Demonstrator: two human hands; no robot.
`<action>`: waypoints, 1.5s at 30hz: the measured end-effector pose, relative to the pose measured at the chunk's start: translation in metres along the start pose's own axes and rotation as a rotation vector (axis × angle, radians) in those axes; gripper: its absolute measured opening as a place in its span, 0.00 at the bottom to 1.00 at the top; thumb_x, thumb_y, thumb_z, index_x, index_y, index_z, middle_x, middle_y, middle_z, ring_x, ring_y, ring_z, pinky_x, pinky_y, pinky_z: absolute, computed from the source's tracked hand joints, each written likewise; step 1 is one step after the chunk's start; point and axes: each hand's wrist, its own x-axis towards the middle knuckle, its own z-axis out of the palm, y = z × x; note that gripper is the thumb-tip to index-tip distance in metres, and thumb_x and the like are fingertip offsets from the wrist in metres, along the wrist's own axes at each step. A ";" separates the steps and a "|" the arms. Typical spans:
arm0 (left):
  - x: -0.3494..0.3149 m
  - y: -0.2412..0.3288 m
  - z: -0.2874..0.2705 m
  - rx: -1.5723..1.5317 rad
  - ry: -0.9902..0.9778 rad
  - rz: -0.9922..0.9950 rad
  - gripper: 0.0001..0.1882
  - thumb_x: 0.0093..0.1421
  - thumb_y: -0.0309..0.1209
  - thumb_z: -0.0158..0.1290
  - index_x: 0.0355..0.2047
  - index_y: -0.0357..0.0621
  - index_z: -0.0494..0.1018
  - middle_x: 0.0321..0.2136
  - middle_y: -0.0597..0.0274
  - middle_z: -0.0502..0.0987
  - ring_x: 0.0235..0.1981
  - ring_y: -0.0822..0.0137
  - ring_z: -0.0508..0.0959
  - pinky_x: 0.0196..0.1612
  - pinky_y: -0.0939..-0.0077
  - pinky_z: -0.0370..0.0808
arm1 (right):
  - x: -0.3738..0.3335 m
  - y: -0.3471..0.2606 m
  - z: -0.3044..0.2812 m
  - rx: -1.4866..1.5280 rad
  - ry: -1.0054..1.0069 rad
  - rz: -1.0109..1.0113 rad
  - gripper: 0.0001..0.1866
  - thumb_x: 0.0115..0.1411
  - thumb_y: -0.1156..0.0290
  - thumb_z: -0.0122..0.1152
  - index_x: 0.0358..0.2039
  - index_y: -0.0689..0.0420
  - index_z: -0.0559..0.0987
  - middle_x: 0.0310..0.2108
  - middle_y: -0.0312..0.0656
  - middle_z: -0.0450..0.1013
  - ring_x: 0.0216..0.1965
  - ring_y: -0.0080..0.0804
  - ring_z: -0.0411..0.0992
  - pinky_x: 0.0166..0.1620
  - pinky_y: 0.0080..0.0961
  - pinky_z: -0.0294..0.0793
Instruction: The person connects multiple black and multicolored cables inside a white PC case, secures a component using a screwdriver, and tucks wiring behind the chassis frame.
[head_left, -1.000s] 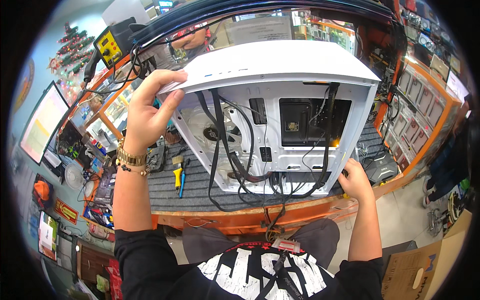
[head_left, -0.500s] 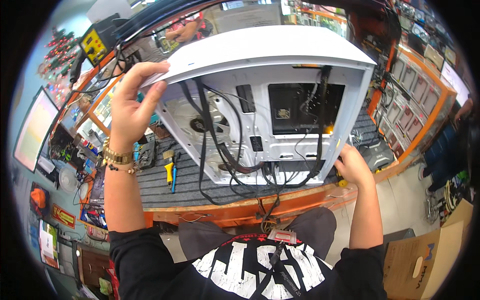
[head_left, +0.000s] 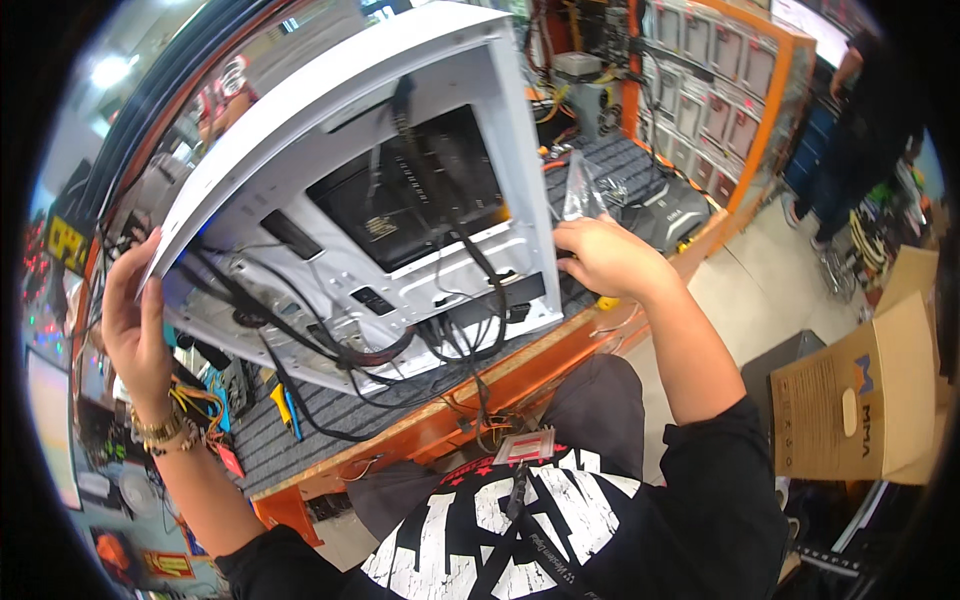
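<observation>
A white computer case [head_left: 470,270] stands on the ridged grey mat with its open side facing me. Black cables [head_left: 240,295] run through it and spill over the bench's front edge. A black motherboard area [head_left: 410,200] shows through the cutout in its tray. My left hand [head_left: 138,325] is closed on the upper left edge of the case, thumb on the near side. Low at the right edge of the case is my right hand [head_left: 612,262], its fingers curled against that edge. Their tips are partly hidden.
A yellow-handled brush [head_left: 281,405] and a blue tool lie left of the case. On the right are a clear plastic bag [head_left: 582,185] and a dark grey box [head_left: 670,215]. An open cardboard box [head_left: 830,420] stands lower right; a person [head_left: 865,130] is beyond.
The view has swung right, so the case sits further left and looks tilted. Both hands remain at its edges; the right one appears slightly higher along its side.
</observation>
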 end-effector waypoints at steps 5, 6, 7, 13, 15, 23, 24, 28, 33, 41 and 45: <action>0.002 -0.007 0.005 -0.037 -0.007 0.008 0.18 0.76 0.24 0.48 0.63 0.29 0.71 0.64 0.42 0.75 0.68 0.54 0.73 0.74 0.58 0.62 | 0.001 0.013 0.001 -0.062 0.035 -0.059 0.11 0.66 0.67 0.64 0.47 0.54 0.84 0.48 0.42 0.81 0.56 0.48 0.76 0.58 0.49 0.70; 0.002 -0.009 0.005 -0.030 -0.010 0.008 0.18 0.76 0.24 0.48 0.63 0.29 0.71 0.64 0.42 0.75 0.68 0.54 0.73 0.74 0.58 0.62 | 0.002 0.013 0.003 -0.027 -0.010 -0.013 0.10 0.65 0.68 0.64 0.46 0.54 0.84 0.48 0.41 0.81 0.55 0.48 0.76 0.58 0.49 0.70; 0.002 -0.009 0.005 -0.023 -0.012 0.008 0.18 0.76 0.24 0.47 0.63 0.29 0.71 0.64 0.43 0.75 0.68 0.54 0.73 0.74 0.58 0.62 | 0.001 0.014 0.002 -0.023 -0.009 -0.009 0.10 0.65 0.68 0.64 0.46 0.54 0.84 0.48 0.41 0.81 0.55 0.48 0.76 0.58 0.49 0.70; 0.002 -0.007 0.006 -0.001 -0.016 0.006 0.19 0.77 0.25 0.47 0.64 0.29 0.71 0.64 0.43 0.76 0.68 0.55 0.73 0.73 0.59 0.63 | -0.006 0.026 -0.026 -0.117 0.033 0.167 0.09 0.63 0.68 0.67 0.41 0.56 0.83 0.43 0.44 0.81 0.53 0.49 0.77 0.58 0.49 0.71; 0.000 -0.007 0.000 0.012 -0.028 -0.003 0.19 0.77 0.25 0.47 0.64 0.29 0.71 0.64 0.43 0.76 0.68 0.55 0.73 0.73 0.59 0.63 | 0.010 0.021 -0.016 -0.166 0.100 0.132 0.10 0.63 0.67 0.67 0.42 0.57 0.83 0.43 0.46 0.81 0.52 0.50 0.78 0.57 0.50 0.71; 0.000 -0.001 0.016 0.089 0.074 -0.026 0.19 0.77 0.25 0.48 0.64 0.29 0.72 0.63 0.49 0.77 0.66 0.60 0.75 0.72 0.66 0.65 | 0.045 0.030 0.018 -0.420 0.052 0.260 0.09 0.61 0.70 0.63 0.40 0.56 0.86 0.40 0.49 0.84 0.46 0.50 0.83 0.51 0.51 0.78; -0.004 0.009 0.021 -0.010 0.146 -0.023 0.19 0.77 0.24 0.48 0.65 0.29 0.71 0.64 0.48 0.77 0.67 0.59 0.74 0.73 0.65 0.65 | 0.034 0.031 0.019 -0.407 0.212 0.166 0.10 0.61 0.69 0.65 0.42 0.57 0.86 0.41 0.50 0.83 0.47 0.49 0.82 0.51 0.49 0.79; -0.061 0.037 0.012 0.034 0.348 0.078 0.20 0.78 0.25 0.41 0.64 0.25 0.69 0.63 0.35 0.75 0.67 0.45 0.74 0.72 0.48 0.68 | -0.021 0.010 -0.001 -0.149 0.566 0.039 0.11 0.61 0.73 0.70 0.44 0.61 0.84 0.41 0.48 0.81 0.44 0.42 0.79 0.46 0.37 0.78; -0.162 0.063 0.027 -0.805 -0.334 -0.124 0.22 0.73 0.42 0.55 0.46 0.30 0.79 0.40 0.44 0.84 0.43 0.54 0.85 0.44 0.63 0.80 | -0.112 -0.038 0.016 0.556 0.145 0.063 0.11 0.64 0.74 0.71 0.45 0.64 0.85 0.34 0.40 0.83 0.32 0.24 0.79 0.36 0.26 0.76; -0.229 0.080 0.175 -0.526 -0.697 -0.589 0.13 0.65 0.33 0.66 0.43 0.35 0.81 0.33 0.55 0.85 0.34 0.64 0.85 0.40 0.67 0.81 | -0.096 -0.108 0.113 0.607 -0.188 0.175 0.11 0.65 0.75 0.69 0.47 0.65 0.82 0.33 0.39 0.81 0.31 0.21 0.78 0.36 0.20 0.76; -0.241 0.066 0.189 -0.659 -0.534 -0.932 0.14 0.68 0.31 0.65 0.46 0.33 0.78 0.35 0.62 0.82 0.35 0.77 0.81 0.38 0.78 0.78 | -0.084 -0.115 0.118 0.887 0.189 0.338 0.06 0.68 0.75 0.68 0.41 0.61 0.79 0.29 0.30 0.75 0.29 0.15 0.71 0.33 0.17 0.69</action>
